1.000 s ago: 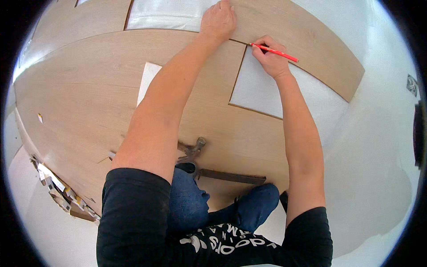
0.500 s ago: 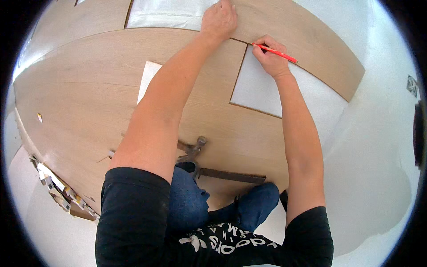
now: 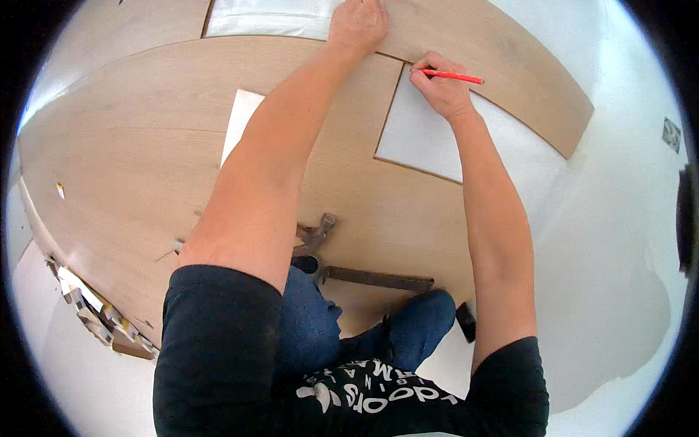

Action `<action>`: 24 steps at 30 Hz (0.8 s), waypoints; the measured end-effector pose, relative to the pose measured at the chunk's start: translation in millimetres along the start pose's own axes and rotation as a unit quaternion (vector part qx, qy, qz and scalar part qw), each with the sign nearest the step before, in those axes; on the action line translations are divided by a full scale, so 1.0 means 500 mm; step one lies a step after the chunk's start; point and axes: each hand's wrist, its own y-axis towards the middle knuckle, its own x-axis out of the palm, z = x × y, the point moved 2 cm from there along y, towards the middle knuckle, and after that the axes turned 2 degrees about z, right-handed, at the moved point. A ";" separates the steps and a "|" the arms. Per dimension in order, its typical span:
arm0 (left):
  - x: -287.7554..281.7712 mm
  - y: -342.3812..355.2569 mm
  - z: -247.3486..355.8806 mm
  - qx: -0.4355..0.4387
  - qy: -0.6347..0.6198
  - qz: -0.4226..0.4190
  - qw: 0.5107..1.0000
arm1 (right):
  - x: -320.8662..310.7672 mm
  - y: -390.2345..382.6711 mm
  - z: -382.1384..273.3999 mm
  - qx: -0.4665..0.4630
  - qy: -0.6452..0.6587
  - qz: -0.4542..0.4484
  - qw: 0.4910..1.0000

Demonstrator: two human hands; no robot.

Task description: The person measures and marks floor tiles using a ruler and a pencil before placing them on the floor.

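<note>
At the top, a loose wood-look floor plank (image 3: 510,69) lies across white underlay (image 3: 419,120) and the laid boards. My left hand (image 3: 357,28) is closed over the plank's left end, its fingertips cut off or hidden at the top edge. My right hand (image 3: 443,84) pinches a red pencil (image 3: 459,76) beside the plank's near edge. The pencil's left end is close to the corner where a laid floor board (image 3: 342,135) stops; whether it touches the plank is unclear.
A claw hammer (image 3: 318,231) and a long dark bar (image 3: 378,279) lie by my knees. Under my left forearm a white piece (image 3: 240,124) shows. Cardboard scraps (image 3: 98,317) line the lower left edge. A dark object (image 3: 466,322) is beside my right knee; a pale wall (image 3: 611,291) stands right.
The red pencil has tilted to lie flatter, and my right hand has shifted slightly. My left hand stays on the plank. The whole view has moved a little, with things appearing higher.
</note>
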 end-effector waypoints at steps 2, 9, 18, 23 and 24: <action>-0.003 -0.003 -0.003 0.006 -0.001 0.011 1.000 | 0.006 -0.061 -0.015 0.032 0.061 0.036 0.997; -0.028 0.007 0.015 -0.065 0.002 -0.093 0.994 | 0.015 -0.518 -0.071 0.231 0.225 0.192 0.927; -0.152 0.104 0.034 -0.063 -0.254 -0.046 0.964 | -0.013 -0.807 -0.076 0.357 0.430 0.281 0.780; -0.324 -0.023 0.274 -0.148 -0.368 -0.080 0.915 | -0.092 -0.582 0.061 0.303 0.620 0.330 0.644; -0.374 -0.074 0.291 -0.123 -0.356 -0.035 0.926 | -0.113 -0.515 0.061 0.305 0.644 0.341 0.613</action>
